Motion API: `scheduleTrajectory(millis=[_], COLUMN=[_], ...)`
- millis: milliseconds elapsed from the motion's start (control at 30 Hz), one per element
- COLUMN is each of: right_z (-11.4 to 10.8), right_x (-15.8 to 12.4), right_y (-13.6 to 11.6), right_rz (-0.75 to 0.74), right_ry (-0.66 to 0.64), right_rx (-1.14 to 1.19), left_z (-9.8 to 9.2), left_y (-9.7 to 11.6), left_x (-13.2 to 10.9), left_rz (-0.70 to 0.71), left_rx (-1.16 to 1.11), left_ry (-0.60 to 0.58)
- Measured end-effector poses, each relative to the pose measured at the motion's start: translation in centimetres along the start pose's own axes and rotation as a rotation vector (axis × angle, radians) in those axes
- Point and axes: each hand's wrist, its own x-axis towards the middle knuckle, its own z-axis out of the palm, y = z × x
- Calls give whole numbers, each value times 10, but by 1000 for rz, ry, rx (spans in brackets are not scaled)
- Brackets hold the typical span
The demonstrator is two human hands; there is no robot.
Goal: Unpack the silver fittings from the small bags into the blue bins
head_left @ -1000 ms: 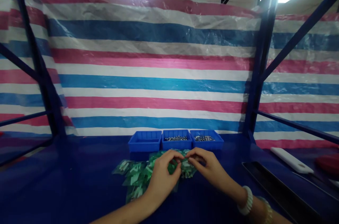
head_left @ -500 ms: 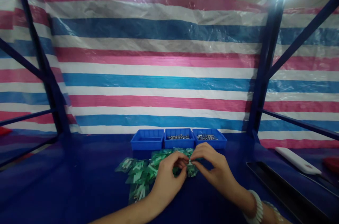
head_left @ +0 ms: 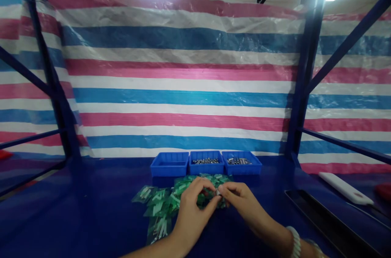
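Note:
My left hand (head_left: pixel 195 207) and my right hand (head_left: pixel 241 201) meet fingertip to fingertip over the front of a pile of small clear-green plastic bags (head_left: pixel 160 207). Between their pinched fingers is a small shiny metal piece (head_left: pixel 218 192), too small to name and partly covered by the fingers. Both hands are closed on it. The bags hold pale strip-like pieces, and several of them lie partly hidden behind my left hand.
Behind the pile stand three blue bins: a left bin (head_left: pixel 169 172) with no parts visible, a middle bin (head_left: pixel 206 170) and a right bin (head_left: pixel 241 171) with small metal parts. A black tray-like object (head_left: pixel 332 221) and a white device (head_left: pixel 345 188) lie at right.
My right hand's fingers have closed in and lowered against my left fingertips, and the metal piece now shows between them. The view has tilted up slightly.

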Motion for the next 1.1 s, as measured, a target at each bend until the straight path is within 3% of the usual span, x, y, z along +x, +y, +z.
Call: scheduleTrajectory(millis=[167, 300, 400, 467, 567, 700, 800, 933, 1100], right_z=[3, -7, -16, -20, -23, -19, -11, 0, 2], right_x=[0, 5, 8, 7, 2, -5, -6, -6, -6], right_y=[5, 4, -1, -4, -8, -9, -5, 4, 5], right_rz=[64, -31, -87, -165, -295, -351, -370, -382, -374], right_ry=[-50, 40, 47, -12, -179, -288, -284, -247, -175], right_rx=[160, -40, -240, -417, -627, -816, -949, -1048, -819], left_z=[-5, -7, -3, 0, -1, -13, -20, -22, -23], left_y=[4, -13, -38, -52, -59, -45, -33, -26, -19], left_x=[6, 46, 80, 90, 80, 43, 24, 17, 16], left_rz=[63, 143, 101, 54, 0, -4, -29, -57, -59], left_rx=[71, 180, 237, 247, 254, 251, 200, 124, 70], left_ry=[7, -26, -95, -92, -83, -108, -123, -107, -66])
